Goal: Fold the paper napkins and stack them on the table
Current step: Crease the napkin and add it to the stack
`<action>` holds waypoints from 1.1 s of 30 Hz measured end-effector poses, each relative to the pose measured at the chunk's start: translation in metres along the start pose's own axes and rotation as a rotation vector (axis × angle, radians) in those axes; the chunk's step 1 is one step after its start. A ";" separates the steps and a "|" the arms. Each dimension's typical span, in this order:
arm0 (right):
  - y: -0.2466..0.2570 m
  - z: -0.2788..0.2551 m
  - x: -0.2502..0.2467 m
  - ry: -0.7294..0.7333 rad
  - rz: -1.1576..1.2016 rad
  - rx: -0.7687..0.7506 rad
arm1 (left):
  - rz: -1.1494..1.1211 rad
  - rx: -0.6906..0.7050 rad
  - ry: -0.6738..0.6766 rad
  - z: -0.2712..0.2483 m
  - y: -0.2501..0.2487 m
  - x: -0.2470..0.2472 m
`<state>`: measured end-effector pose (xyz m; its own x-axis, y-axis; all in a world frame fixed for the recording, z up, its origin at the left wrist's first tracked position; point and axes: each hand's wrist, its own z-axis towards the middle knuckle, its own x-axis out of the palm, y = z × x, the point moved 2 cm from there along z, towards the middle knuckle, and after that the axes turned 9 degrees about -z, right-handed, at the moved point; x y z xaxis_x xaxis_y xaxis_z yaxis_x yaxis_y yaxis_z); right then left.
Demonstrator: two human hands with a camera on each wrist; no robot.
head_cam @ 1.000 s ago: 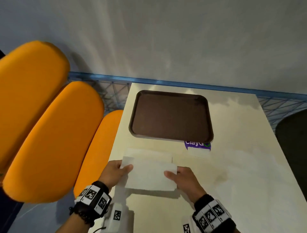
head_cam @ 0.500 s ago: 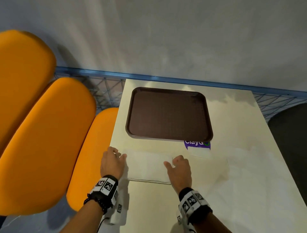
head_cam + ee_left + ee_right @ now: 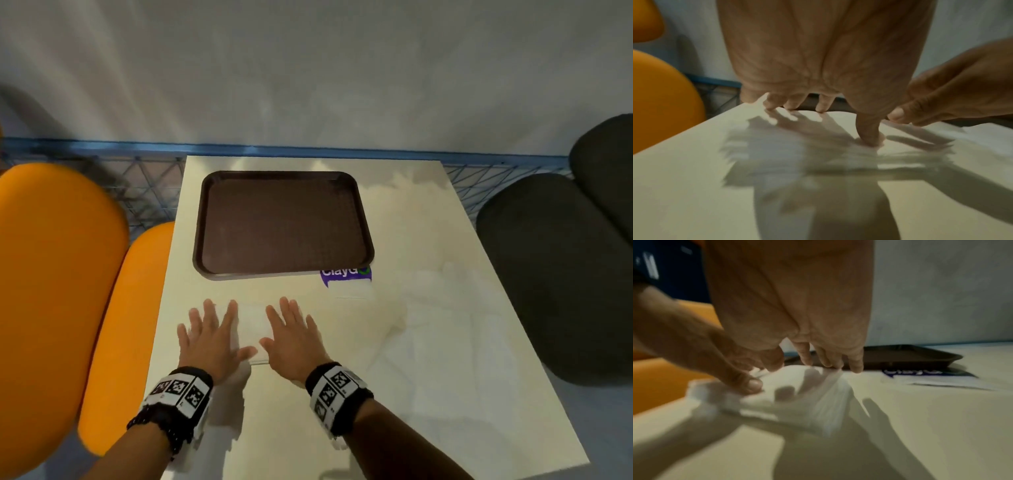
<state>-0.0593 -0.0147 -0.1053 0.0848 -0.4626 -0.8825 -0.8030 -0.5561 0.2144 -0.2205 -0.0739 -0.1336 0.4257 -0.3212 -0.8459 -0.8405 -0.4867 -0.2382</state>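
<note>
Dark brown rectangular plastic tray (image 3: 284,224) held nothing; white folded paper napkin (image 3: 251,325) lay flat (edges blurred) under left hand (image 3: 212,337) and right hand (image 3: 291,337), fingers straight and spread.

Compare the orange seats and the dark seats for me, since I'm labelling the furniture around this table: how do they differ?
The orange seats stand off the table's left edge; the dark seats stand off its right edge. The orange seats are bright and saturated; the dark seats are charcoal, nearly black. The orange seats run out of the head view's left edge, the dark seats out of its right edge. Both are rounded, padded shapes beside the blue wire fence.
</note>
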 end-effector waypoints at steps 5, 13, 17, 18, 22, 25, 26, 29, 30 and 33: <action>-0.088 -0.061 -0.026 -0.233 0.432 0.151 | -0.310 0.330 -0.184 -0.035 -0.085 -0.013; -0.249 -0.173 0.018 0.173 0.183 0.530 | -0.460 0.322 0.192 -0.035 -0.234 0.053; -0.262 -0.193 0.041 0.129 0.285 0.499 | -0.389 0.253 0.228 -0.029 -0.271 0.064; -0.264 -0.194 0.044 0.122 0.282 0.479 | -0.385 0.241 0.235 -0.029 -0.276 0.066; -0.269 -0.194 0.048 0.100 0.309 0.415 | -0.348 0.304 0.353 -0.040 -0.281 0.059; -0.277 -0.196 0.045 0.096 0.331 0.380 | -0.707 0.339 0.527 -0.063 -0.278 0.028; -0.279 -0.196 0.041 0.099 0.337 0.361 | -0.889 0.304 0.561 -0.072 -0.273 0.013; -0.273 -0.195 0.016 0.035 0.444 0.299 | -1.344 0.169 0.576 -0.099 -0.255 -0.029; -0.265 -0.195 0.001 -0.027 0.523 0.281 | -1.468 0.136 0.557 -0.106 -0.248 -0.041; -0.227 -0.194 -0.050 -0.044 0.927 0.247 | -1.659 0.108 0.493 -0.124 -0.226 -0.070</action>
<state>0.2333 0.0009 -0.0290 -0.6646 -0.6163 -0.4225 -0.6419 0.1817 0.7449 -0.0184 -0.0423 0.0387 0.8263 0.2156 0.5204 0.5533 -0.4834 -0.6783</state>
